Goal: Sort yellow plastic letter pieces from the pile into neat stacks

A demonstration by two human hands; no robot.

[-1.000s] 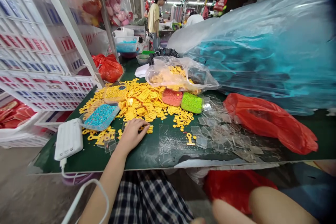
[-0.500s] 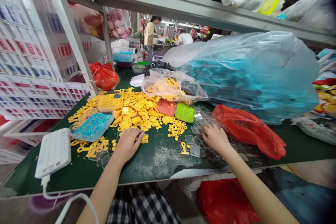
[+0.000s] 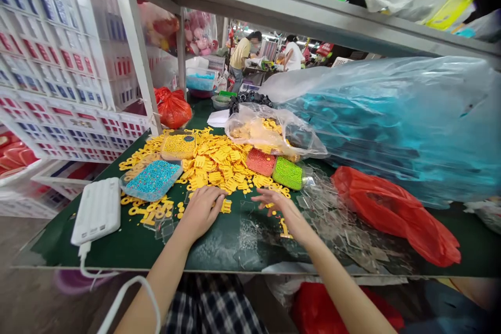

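Note:
My left hand (image 3: 201, 212) rests on the green tabletop at the front of a heap of yellow plastic pieces (image 3: 219, 162). Its thumb and forefinger are closed together at the edge of a small slotted yellow piece (image 3: 226, 206) with coloured bits in its slots; the other fingertips are hidden. Over the table to the right, my right hand (image 3: 282, 211) reaches leftward with fingers apart, and no held object shows. Close beneath it lies a yellow key-shaped piece (image 3: 285, 228). Bead trays stand behind the hands: red (image 3: 260, 162), green (image 3: 287, 173), blue (image 3: 152, 180) and yellow (image 3: 178, 146).
Thin clear plastic pieces (image 3: 336, 219) lie scattered at right beside a red bag (image 3: 395, 214). A large bag of blue items (image 3: 391, 120) fills the back right. At left are a white power bank (image 3: 97, 210) and stacked crates (image 3: 70, 57). A shelf (image 3: 274, 2) crosses overhead.
My right hand has moved left, from the clear plastic pieces toward my left hand. My left hand stays by the same slotted yellow piece. The camera view has shifted.

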